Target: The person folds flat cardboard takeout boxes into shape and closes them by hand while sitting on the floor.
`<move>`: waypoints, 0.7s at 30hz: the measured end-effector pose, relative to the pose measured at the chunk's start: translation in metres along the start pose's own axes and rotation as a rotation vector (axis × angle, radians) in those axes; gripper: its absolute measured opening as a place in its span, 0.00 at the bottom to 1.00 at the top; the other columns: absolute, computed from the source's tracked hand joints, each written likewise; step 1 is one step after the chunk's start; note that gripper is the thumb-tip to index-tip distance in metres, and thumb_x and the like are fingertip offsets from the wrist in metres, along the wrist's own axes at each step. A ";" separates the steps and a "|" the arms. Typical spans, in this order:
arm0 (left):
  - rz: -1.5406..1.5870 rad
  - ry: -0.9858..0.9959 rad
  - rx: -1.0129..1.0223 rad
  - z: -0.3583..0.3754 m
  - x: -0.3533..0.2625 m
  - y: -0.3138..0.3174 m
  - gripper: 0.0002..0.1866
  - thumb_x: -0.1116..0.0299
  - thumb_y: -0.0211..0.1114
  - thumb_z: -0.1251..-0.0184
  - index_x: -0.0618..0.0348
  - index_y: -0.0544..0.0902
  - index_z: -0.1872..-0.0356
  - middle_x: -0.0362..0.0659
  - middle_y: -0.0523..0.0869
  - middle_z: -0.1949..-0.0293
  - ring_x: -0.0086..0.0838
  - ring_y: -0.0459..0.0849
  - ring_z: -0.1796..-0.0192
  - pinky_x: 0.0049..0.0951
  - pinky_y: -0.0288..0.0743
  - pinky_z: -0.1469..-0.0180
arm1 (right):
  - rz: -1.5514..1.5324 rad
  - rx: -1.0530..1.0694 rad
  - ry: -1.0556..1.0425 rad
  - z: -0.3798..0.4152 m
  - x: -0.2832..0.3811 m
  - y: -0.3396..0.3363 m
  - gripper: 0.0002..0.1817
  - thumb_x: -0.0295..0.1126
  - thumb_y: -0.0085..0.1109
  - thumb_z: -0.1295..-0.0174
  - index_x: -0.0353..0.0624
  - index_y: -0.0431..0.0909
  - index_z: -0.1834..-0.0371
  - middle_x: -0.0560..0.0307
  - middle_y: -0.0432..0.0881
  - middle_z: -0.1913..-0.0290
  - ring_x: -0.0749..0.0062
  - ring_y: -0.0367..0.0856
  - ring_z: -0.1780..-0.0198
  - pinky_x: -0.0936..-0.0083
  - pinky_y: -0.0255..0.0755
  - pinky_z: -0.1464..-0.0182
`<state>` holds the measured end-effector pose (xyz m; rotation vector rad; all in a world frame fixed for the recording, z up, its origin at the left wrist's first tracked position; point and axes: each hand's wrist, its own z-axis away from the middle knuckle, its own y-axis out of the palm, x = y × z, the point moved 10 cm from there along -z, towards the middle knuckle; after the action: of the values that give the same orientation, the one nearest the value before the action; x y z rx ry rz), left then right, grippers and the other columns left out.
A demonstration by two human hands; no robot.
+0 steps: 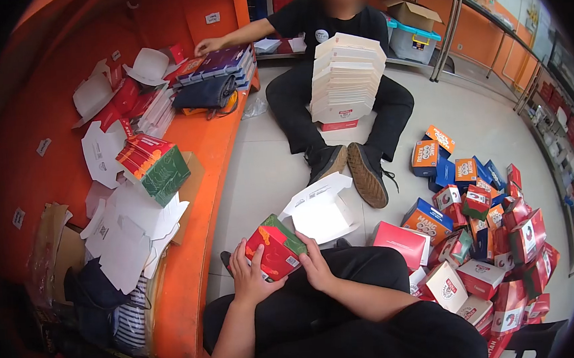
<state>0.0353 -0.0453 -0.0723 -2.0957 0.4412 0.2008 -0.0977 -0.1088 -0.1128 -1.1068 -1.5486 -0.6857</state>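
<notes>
Over my lap is a red and green cardboard food box [273,252], its white-lined lid [319,210] standing open on the far side. My left hand [252,274] grips the box's left side, with fingers over the red printed face. On the opposite side, my right hand [315,265] presses against the green edge. The box is tilted, and its underside is hidden. To the left, another red and green box [153,167] with its flap raised rests on white unfolded cardboard pieces [128,236].
A person [329,23] sits opposite, one hand at flat blue boxes [216,63], beside a tall stack of nested open boxes [346,78]. Many-coloured folded boxes [477,232] are piled on the floor at right. An orange shelf [202,205] runs along the left. A lidded plastic bin [412,40] stands behind.
</notes>
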 end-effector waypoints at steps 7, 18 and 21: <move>-0.015 -0.025 0.045 -0.002 0.001 0.002 0.55 0.50 0.78 0.71 0.46 0.57 0.35 0.60 0.54 0.36 0.55 0.59 0.37 0.56 0.54 0.41 | -0.131 -0.034 0.120 0.001 -0.030 0.002 0.24 0.38 0.40 0.31 0.39 0.58 0.35 0.43 0.64 0.43 0.58 0.61 0.38 0.70 0.52 0.35; -0.033 -0.025 0.047 -0.002 -0.001 0.002 0.54 0.49 0.77 0.71 0.46 0.58 0.35 0.60 0.55 0.36 0.55 0.59 0.38 0.56 0.53 0.41 | -0.183 -0.039 0.167 0.001 -0.036 0.002 0.24 0.38 0.40 0.31 0.38 0.59 0.36 0.43 0.64 0.41 0.59 0.60 0.36 0.70 0.50 0.34; -0.034 -0.024 0.045 -0.002 -0.001 0.002 0.54 0.49 0.77 0.70 0.46 0.58 0.35 0.60 0.55 0.36 0.55 0.59 0.38 0.56 0.53 0.41 | -0.184 -0.035 0.169 0.001 -0.039 0.002 0.23 0.38 0.40 0.31 0.38 0.60 0.36 0.43 0.64 0.40 0.60 0.60 0.36 0.71 0.50 0.34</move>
<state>0.0336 -0.0477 -0.0724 -2.0532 0.3924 0.1941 -0.0964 -0.1183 -0.1507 -0.9138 -1.5084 -0.9100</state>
